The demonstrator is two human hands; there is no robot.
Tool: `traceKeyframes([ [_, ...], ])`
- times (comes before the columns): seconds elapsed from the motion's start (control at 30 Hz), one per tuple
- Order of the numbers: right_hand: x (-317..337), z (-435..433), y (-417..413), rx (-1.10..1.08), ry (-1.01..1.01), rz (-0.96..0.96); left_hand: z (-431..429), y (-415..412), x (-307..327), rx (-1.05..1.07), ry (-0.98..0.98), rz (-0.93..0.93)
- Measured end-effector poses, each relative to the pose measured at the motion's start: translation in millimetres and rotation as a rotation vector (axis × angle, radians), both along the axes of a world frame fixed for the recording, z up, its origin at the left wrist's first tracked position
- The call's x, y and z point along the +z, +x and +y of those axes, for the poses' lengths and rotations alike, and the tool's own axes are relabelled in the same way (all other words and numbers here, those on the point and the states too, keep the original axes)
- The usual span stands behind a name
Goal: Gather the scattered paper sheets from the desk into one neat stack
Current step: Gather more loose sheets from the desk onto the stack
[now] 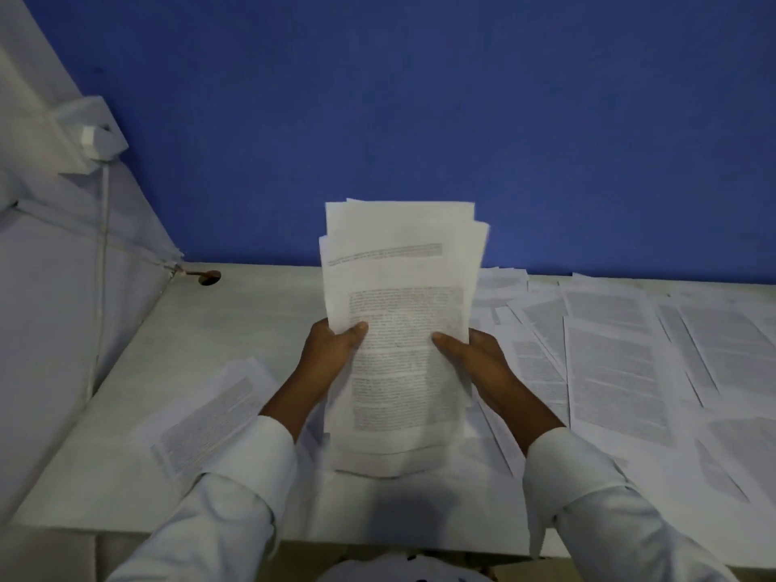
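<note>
The left hand [331,344] grips the left edge of a stack of sheets [403,296], thumb laid across the printed front and the other fingers hidden behind the paper. The right hand [470,350] grips the opposite edge the same way, thumb on the front. Between them the stack stands nearly upright, above the middle of the desk [252,312]. Its top edges are uneven, with several corners fanned out of line. Its bottom edge is low, near the front of the desk; whether it touches the surface cannot be told. The front page carries blocks of small print, too blurred to read.

To the right of the stack, loose sheets [617,363] lie flat over the desk, overlapping one another at varied angles and reaching the right edge of the view. To the left, a single sheet [205,417] lies flat and turned askew, partly under the left sleeve [226,510]. The right sleeve [596,510] is white like the left one and comes in over the front edge of the desk.

At the far left corner of the desk there is a round hole [208,277]. A white cable [103,245] hangs down from a plug [98,138] on the pale panel [50,308] at the left. A blue wall [420,119] rises behind the desk
</note>
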State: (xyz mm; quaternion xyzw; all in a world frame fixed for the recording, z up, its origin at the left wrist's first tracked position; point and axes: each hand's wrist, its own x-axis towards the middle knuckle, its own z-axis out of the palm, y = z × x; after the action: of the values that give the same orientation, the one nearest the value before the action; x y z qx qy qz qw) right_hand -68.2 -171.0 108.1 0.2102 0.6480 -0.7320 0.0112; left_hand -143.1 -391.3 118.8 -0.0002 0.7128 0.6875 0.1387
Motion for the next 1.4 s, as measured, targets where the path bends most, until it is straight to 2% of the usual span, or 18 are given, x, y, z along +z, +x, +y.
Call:
traceKeyframes([
  [0.07, 0, 10, 1, -0.021, 0.035, -0.013, 7, -7, 19, 0.056, 0.07, 0.046],
  [0.17, -7, 22, 6, -0.087, -0.02, -0.022, 17, -17, 54, 0.132, 0.163, 0.105],
  [0.23, -10, 25, 9, -0.13, -0.16, 0.018, 23, -22, 77, 0.173, 0.242, 0.139],
  [0.4, 2, 20, 0, -0.312, -0.67, 0.065, 45, -18, 112, 0.162, 0.431, 0.21],
  [0.47, 11, 17, -5, -0.299, -0.775, 0.117, 54, -12, 113, 0.154, 0.465, 0.223],
  [0.57, 27, 12, -11, -0.229, -0.834, 0.22, 67, -2, 105, 0.188, 0.383, 0.208],
  [0.67, 29, 12, -16, -0.172, -0.819, 0.228, 75, 5, 102, 0.284, 0.303, 0.187],
  [0.87, 17, 24, -17, -0.212, -0.819, 0.135, 81, 11, 115, 0.3, 0.413, 0.231],
  [1.03, 22, 14, -25, -0.173, -0.827, 0.131, 90, 24, 82, 0.306, 0.1, 0.272],
  [1.1, 19, 13, -25, -0.13, -0.794, 0.129, 87, 27, 71, 0.334, 0.051, 0.235],
  [1.17, 11, 17, -23, -0.13, -0.703, 0.119, 78, 26, 67, 0.347, 0.052, 0.198],
  [1.3, -4, 41, -18, -0.174, -0.351, 0.076, 39, 24, 63, 0.293, 0.057, 0.107],
  [1.4, 5, 51, -14, -0.068, -0.136, 0.069, 5, 27, 48, 0.195, 0.057, -0.004],
])
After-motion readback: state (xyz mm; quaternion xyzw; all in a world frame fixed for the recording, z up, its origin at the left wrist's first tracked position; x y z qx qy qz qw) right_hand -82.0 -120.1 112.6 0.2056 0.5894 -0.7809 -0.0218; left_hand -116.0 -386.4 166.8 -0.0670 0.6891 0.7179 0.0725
